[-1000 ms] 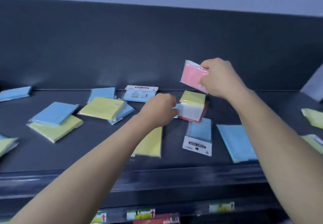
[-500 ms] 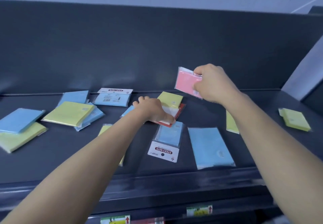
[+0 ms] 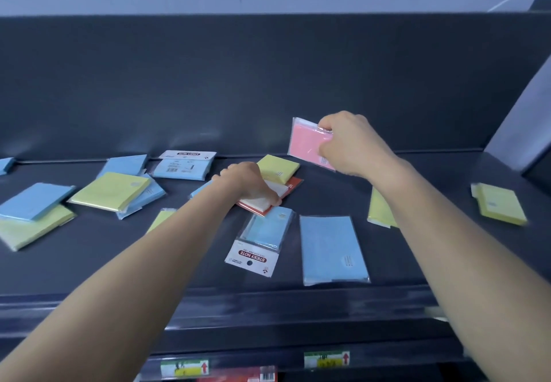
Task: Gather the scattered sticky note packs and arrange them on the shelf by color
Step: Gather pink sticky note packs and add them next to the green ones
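Nearest you, two price labels (image 3: 185, 368) sat on the front edge below the dark shelf (image 3: 89, 262). Just past the lip lay a blue pack with a "STICKY NOTE" header (image 3: 262, 238), and beside it to the right a flat blue pack (image 3: 331, 249). Just behind the header pack, your left hand (image 3: 249, 183) lay on the red pack (image 3: 268, 199), fingers curled down with the thumb at its near edge, gripping it against the shelf. A yellow pack (image 3: 277, 168) overlapped the red pack's far end, just beyond your knuckles. Farther back and to the right, your right hand (image 3: 348, 146) pinched the pink pack (image 3: 305, 143) by its right edge, holding it upright above the shelf, apart from the other packs. More blue and yellow packs lay scattered to the left and right.
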A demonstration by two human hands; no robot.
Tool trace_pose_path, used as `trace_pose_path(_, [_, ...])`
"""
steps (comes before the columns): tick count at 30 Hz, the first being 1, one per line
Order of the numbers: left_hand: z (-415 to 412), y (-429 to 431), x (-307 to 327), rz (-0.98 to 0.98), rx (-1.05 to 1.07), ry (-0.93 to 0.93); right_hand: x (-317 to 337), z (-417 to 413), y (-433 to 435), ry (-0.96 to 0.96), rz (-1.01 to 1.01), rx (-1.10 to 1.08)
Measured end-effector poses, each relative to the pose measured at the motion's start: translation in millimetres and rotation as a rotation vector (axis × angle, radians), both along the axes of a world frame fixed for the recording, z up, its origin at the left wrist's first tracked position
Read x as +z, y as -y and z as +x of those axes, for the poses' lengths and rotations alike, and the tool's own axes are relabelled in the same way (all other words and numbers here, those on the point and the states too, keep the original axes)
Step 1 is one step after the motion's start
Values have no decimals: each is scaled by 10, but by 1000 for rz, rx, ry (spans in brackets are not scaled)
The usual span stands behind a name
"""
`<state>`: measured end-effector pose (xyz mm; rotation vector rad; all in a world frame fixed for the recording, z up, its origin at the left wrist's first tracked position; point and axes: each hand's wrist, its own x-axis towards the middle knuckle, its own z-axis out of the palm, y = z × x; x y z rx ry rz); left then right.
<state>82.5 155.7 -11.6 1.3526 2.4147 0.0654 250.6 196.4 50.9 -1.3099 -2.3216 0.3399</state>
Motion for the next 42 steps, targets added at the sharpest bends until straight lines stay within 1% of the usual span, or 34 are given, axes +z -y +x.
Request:
trace_pose_path(4, [70, 24, 19, -42, 50, -10, -16, 72, 12, 6, -5, -3])
trace_pose_path(8, [127, 56, 19, -55, 49, -18, -41, 106, 50, 18, -14, -8])
trace_pose_path(12, [145, 76, 16, -24, 4, -22, -22, 128, 132, 25, -18, -34])
trace_pose_path(18, [77, 152, 29, -51, -46, 27, 68, 146, 356, 44, -14, -109])
trace_pose_path(24, [-1, 268, 73, -9, -103, -28, 139, 74, 572, 47, 11, -189])
trace_pose_path(26, [-79, 293, 99, 66, -111, 37, 149, 27, 652, 45, 16, -207])
trace_pose_path(29, [-208, 300, 167, 234, -48, 202, 162, -26, 774, 68, 17, -230])
trace_pose_path(32, [-334, 329, 191, 322, -5, 322, 185, -69, 893, 80, 27, -260])
trace_pose_path(35, [-492, 396, 241, 387, 34, 485, 193, -61, 1004, 75, 35, -299])
trace_pose_path(37, [-618, 441, 301, 426, 41, 520, 185, -33, 1076, 63, 42, -327])
trace_pose_path(38, [-665, 462, 339, 463, 27, 509, 175, -20, 1114, 54, 44, -346])
trace_pose_path(40, [-666, 525, 443, 592, -23, 491, 147, 5, 1170, 33, 47, -392])
trace_pose_path(42, [-538, 597, 533, 736, -99, 537, 114, 52, 1220, 24, 65, -447])
